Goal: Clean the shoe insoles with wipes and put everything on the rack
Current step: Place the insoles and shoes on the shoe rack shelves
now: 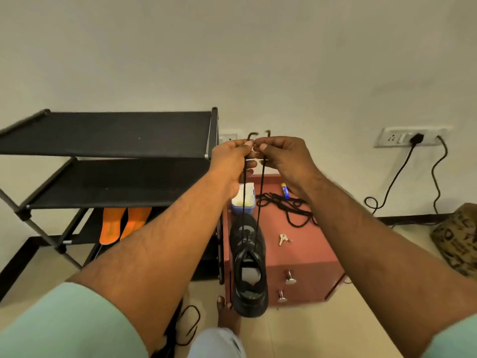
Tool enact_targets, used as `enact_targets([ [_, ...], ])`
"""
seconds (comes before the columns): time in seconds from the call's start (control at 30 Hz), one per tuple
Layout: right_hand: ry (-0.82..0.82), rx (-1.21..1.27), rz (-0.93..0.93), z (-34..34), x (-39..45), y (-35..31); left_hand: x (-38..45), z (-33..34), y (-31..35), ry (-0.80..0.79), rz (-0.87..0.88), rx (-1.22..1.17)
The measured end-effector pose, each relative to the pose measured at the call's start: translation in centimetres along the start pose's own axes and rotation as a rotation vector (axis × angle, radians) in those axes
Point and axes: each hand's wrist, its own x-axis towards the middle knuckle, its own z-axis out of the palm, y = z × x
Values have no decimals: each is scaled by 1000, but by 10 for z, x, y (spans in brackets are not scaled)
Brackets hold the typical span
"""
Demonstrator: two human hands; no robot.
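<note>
In view are two hands [232, 161] [281, 158], one black shoe [249, 264], two orange insoles [111, 224] [135, 220], one three-shelf rack [108, 135], one wipes tub [244, 200], one loose lace [289, 208], one key bunch [283, 239], and two drawer knobs [290, 278] [281, 295].

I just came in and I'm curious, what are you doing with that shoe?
The left hand and right hand each pinch an end of the black lace, pulled up taut from a black sneaker on the reddish cabinet. Two orange insoles already lie on the black rack's bottom shelf. A wipes tub, another loose lace and keys are on the cabinet.
</note>
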Motion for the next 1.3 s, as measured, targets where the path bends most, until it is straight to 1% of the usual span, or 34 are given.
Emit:
enact_targets([
  [0.2,79,-95,-87,-1,13,-45,-8,10,39,-4,242,196],
  [0.33,145,-129,-81,-1,18,-63,-6,10,50,10,419,425],
  [0.43,197,-89,-61,1,20,-68,-6,9,47,-11,499,543],
  [0.5,215,-117,-76,6,21,-70,-5,8,42,38,507,527],
  [0.57,254,-105,-76,10,21,-73,-6,5,31,102,470,448],
  [0.6,265,-67,-64,12,22,-73,-7,2,23,107,441,448],
  [0.63,262,-13,-52,12,23,-73,-5,-1,13,96,407,517],
  [0.7,227,78,-33,13,22,-74,-3,-8,-9,15,294,724],
  [0.73,211,102,-26,13,20,-76,-1,-10,-19,-49,207,735],
  [0.83,134,185,27,10,12,-80,3,-13,-34,-228,-114,472],
  [0.87,89,228,65,8,10,-78,8,-15,-37,-255,-173,412],
  [1.0,-127,311,194,-11,-6,-53,37,-27,-43,-294,-215,321],
  [1.1,-209,360,313,-19,-28,-7,56,-39,-51,-307,-307,177],
  [1.17,-228,386,402,-18,-49,34,63,-40,-55,-272,-339,55],
  [1.2,-227,410,444,-15,-59,57,65,-39,-58,-251,-339,41],
  [1.23,-208,439,479,-11,-68,80,66,-38,-62,-230,-328,65],
  [1.3,-95,482,541,-2,-81,122,65,-38,-73,-206,-290,155],
])
